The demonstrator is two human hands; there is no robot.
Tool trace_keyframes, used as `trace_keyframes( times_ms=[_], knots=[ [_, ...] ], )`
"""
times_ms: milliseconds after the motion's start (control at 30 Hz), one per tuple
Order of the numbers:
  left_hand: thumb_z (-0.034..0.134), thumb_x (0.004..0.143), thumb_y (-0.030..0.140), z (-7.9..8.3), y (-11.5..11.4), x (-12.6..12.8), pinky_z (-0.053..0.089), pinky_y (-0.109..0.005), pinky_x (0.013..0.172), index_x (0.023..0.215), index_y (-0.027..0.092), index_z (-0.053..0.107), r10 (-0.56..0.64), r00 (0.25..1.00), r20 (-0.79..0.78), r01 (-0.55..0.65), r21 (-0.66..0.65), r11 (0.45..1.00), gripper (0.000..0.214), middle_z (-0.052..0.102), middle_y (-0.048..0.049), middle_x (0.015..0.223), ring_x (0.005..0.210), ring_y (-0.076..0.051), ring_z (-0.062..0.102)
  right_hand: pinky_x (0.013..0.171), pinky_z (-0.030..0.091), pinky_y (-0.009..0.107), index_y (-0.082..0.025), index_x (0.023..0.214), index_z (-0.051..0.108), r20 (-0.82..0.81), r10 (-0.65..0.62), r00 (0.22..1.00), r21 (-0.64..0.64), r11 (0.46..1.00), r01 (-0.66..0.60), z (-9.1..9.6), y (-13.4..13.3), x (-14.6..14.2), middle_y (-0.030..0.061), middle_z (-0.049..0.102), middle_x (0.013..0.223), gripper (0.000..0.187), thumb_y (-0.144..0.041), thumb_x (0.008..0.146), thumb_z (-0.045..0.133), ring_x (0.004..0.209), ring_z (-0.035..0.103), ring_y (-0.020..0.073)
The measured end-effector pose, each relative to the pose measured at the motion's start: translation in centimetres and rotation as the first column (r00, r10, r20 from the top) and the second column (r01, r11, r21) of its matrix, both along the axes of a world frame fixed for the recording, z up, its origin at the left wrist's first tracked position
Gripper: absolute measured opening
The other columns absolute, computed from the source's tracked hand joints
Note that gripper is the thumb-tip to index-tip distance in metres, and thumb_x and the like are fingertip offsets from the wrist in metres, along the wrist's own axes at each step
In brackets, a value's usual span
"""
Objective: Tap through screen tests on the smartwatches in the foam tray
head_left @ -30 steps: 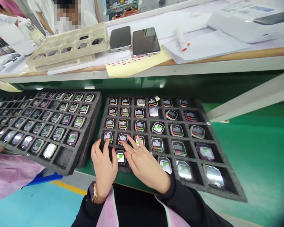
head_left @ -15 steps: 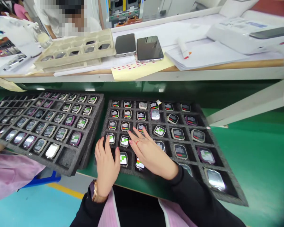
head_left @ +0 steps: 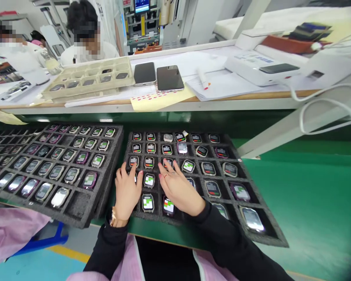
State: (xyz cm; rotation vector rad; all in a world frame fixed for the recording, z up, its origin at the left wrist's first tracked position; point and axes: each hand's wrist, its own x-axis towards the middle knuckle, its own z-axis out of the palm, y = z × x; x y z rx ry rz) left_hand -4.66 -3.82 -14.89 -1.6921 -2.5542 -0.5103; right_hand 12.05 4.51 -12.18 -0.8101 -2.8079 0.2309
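A dark grey foam tray (head_left: 262, 205) of smartwatches lies in front of me. Over its left column is my left hand (head_left: 126, 197), fingers spread, their tips at a lit watch (head_left: 133, 161) and partly covering the one below it. My right hand (head_left: 181, 189) reaches in from the right with fingers extended, its tips on another watch (head_left: 167, 163) in the same row. Neither hand grasps anything. Between the hands, a watch (head_left: 149, 180) shows a green and white screen, and so does a watch (head_left: 148, 203) below it.
A second foam tray (head_left: 103, 183) of watches stands stacked at the left, near a person's pink sleeve (head_left: 14, 234). The shelf above bears a clear plastic tray (head_left: 87, 91), two phones (head_left: 169, 78) and papers. A slanted white post (head_left: 269, 132) and white cable (head_left: 333, 97) are at the right.
The camera view has shifted, so the shelf and trays sit lower in the picture. My left hand has moved up the left column by about a row. My right hand stays near the same watch.
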Motion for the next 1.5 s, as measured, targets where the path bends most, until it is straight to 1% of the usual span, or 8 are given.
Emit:
trace_keyframes(
  times_ms=[167,367,633,867,1000,1167,1333,1500],
  knots=[
    [0.037,0.101,0.044,0.2,-0.1,0.1,0.045,-0.057,0.101,0.151,0.02,0.036,0.008,0.999,0.033,-0.009,0.037,0.999,0.056,0.042,-0.0194,0.145,0.126,-0.036,0.043,0.116,0.03,0.06,0.01,0.122,0.061,0.016,-0.072,0.997,0.03,0.997,0.072,0.1,-0.2,2.6,0.0268,0.056,0.134,0.047,-0.011,0.103,0.024,0.138,0.037,0.0399],
    [0.034,0.101,0.043,0.4,0.0,0.1,0.042,-0.058,0.104,0.152,0.018,0.033,0.013,0.997,0.077,-0.016,0.038,0.999,0.056,0.042,-0.0195,0.145,0.127,-0.036,0.042,0.116,0.029,0.061,0.014,0.128,0.055,0.014,-0.088,0.996,0.018,0.996,0.088,-0.9,0.0,2.9,0.0272,0.054,0.136,0.047,-0.011,0.103,0.024,0.14,0.034,0.0399],
    [0.04,0.1,0.04,0.5,0.2,1.6,0.036,-0.062,0.108,0.14,0.022,0.053,-0.042,0.999,-0.018,0.043,0.043,0.998,0.045,0.039,-0.0208,0.144,0.135,-0.039,0.035,0.117,0.026,0.061,0.011,0.12,0.062,-0.006,-0.071,0.997,-0.01,0.997,0.071,-0.1,-0.1,3.4,0.0263,0.053,0.138,0.05,-0.01,0.103,0.021,0.142,0.03,0.0399],
    [0.042,0.1,0.04,0.8,1.7,3.8,0.029,-0.064,0.111,0.137,0.029,0.057,-0.094,0.987,-0.132,0.098,0.017,0.995,0.042,0.038,-0.0171,0.15,0.139,-0.04,0.033,0.116,0.027,0.065,0.011,0.137,0.046,-0.223,-0.18,0.958,-0.063,0.983,0.17,-0.4,-0.1,7.9,0.0263,0.057,0.134,0.055,-0.022,0.107,0.014,0.141,0.034,0.0367],
    [0.043,0.099,0.041,0.5,2.1,3.9,0.029,-0.064,0.112,0.137,0.024,0.058,-0.094,0.986,-0.14,0.096,0.009,0.995,0.044,0.039,-0.0192,0.15,0.14,-0.041,0.032,0.118,0.02,0.066,0.004,0.14,0.046,-0.312,-0.257,0.915,-0.143,0.964,0.223,-0.5,-0.4,10.9,0.0239,0.055,0.137,0.049,-0.024,0.108,0.02,0.143,0.031,0.0316],
    [0.041,0.1,0.04,0.5,1.6,4.3,0.029,-0.063,0.112,0.146,0.017,0.044,-0.103,0.992,-0.073,0.105,0.023,0.994,0.052,0.034,-0.0231,0.15,0.142,-0.04,0.028,0.117,0.024,0.066,-0.001,0.139,0.047,-0.309,-0.242,0.92,-0.177,0.965,0.194,-0.8,-1.5,13.3,0.0221,0.052,0.141,0.045,-0.023,0.108,0.022,0.144,0.028,0.0296],
    [0.039,0.101,0.035,1.5,0.5,6.3,0.027,-0.064,0.113,0.147,0.02,0.041,-0.18,0.984,0.014,0.179,0.029,0.983,0.048,0.031,-0.0195,0.152,0.144,-0.036,0.023,0.115,0.027,0.068,-0.001,0.14,0.047,-0.281,-0.238,0.93,-0.219,0.959,0.179,-1.2,-2.7,13.6,0.0208,0.053,0.14,0.044,-0.021,0.108,0.023,0.144,0.029,0.0306],
    [0.045,0.1,0.029,1.8,-0.6,9.3,0.028,-0.062,0.114,0.146,0.024,0.041,-0.341,0.935,0.095,0.336,0.067,0.94,0.047,0.03,-0.0156,0.154,0.145,-0.033,0.021,0.115,0.028,0.066,0.003,0.142,0.044,-0.223,-0.135,0.966,-0.181,0.979,0.095,-1.1,-3.6,12.1,0.0211,0.052,0.141,0.045,-0.016,0.105,0.025,0.145,0.024,0.0316]
  ],
)
